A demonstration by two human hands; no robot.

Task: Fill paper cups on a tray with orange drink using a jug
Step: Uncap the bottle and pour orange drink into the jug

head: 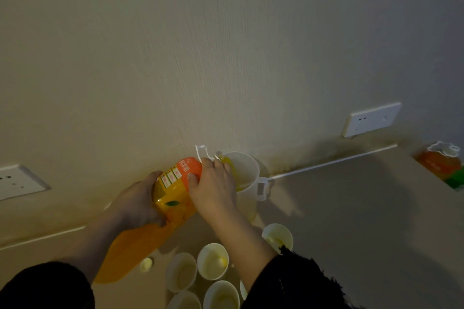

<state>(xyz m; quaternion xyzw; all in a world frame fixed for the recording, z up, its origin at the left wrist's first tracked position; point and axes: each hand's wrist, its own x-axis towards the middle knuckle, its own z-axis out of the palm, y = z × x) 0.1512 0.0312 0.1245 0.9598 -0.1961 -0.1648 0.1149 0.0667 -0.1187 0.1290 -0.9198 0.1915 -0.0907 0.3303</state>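
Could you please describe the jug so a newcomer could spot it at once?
Follow the wall to the stretch between its two sockets. The jug stands at its foot, beyond the paper cups. Unlike them, it is taller, has a side handle, and the orange bottle pours into it.

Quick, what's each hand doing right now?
Left hand: grips the bottle at its middle.
Right hand: grips the bottle near its neck.
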